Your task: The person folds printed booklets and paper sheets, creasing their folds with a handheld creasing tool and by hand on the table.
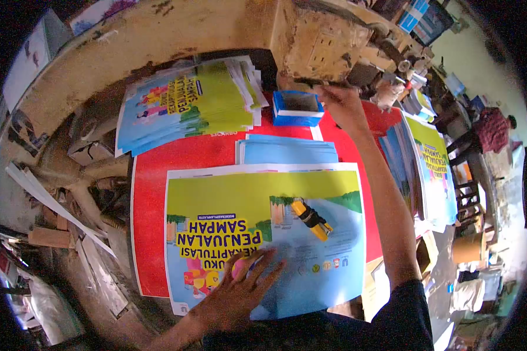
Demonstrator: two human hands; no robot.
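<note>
A large printed cover sheet (pixel 216 193), green and blue with upside-down lettering, lies in front of me. My left hand (pixel 240 292) rests on its lower part, fingers spread over the printed figures. On the sheet's right half sits a yellow tool with a black band (pixel 311 219), perhaps a cutter. My right arm reaches forward past the sheet. My right hand (pixel 342 108) is at the right rim of a small blue open-topped box (pixel 298 110), its fingers stretched out. Blue sheets (pixel 287 150) lie stacked just beyond the cover.
Underneath is a red board (pixel 149 234). Piles of printed covers stand at the back left (pixel 216 96) and right (pixel 430 169). A worn machine housing (pixel 328 47) rises behind the box. A person in a red top (pixel 490 131) is far right.
</note>
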